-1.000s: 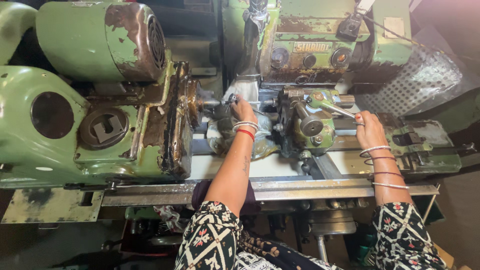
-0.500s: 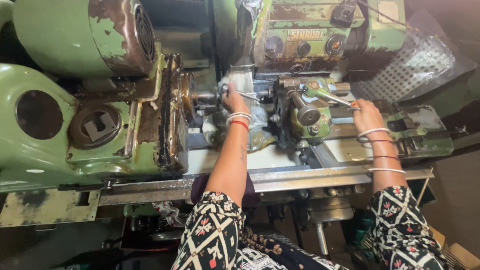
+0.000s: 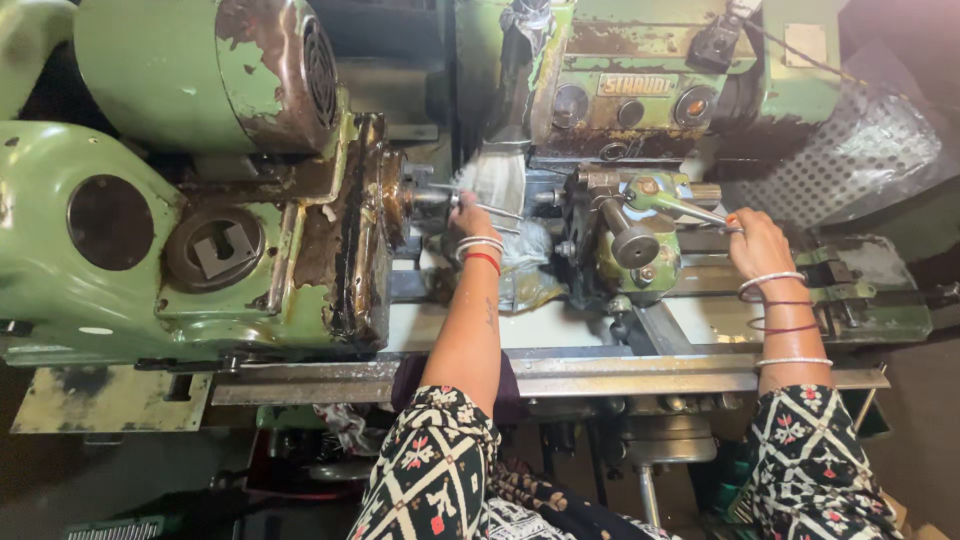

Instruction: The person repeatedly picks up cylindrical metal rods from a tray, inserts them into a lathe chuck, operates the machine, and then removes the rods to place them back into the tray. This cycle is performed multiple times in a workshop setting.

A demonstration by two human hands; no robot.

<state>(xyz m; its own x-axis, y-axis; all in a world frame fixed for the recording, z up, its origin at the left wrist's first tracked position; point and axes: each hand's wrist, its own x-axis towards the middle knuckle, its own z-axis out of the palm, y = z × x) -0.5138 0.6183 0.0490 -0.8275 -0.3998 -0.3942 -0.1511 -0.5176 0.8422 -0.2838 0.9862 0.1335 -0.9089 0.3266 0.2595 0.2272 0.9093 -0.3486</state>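
Large green machine point(image 3: 200, 250) with flaking paint and rust, filling the left and centre of the view. Green motor housing point(image 3: 200, 70) on top at the left, rusty at its vented end. Long steel bed rail point(image 3: 560, 375) along the front edge. Green tailstock block point(image 3: 625, 235) right of centre, a round knob on its face. Perforated metal guard point(image 3: 860, 165) at the upper right. Left hand point(image 3: 470, 222) reaching in at the spindle nose point(image 3: 415, 200), fingers curled on a thin metal rod point(image 3: 490, 208) lying between spindle and tailstock; white and red bangles at the wrist. Right hand point(image 3: 757, 243) closed over the end of a slim lever point(image 3: 690, 210) jutting from the tailstock block.
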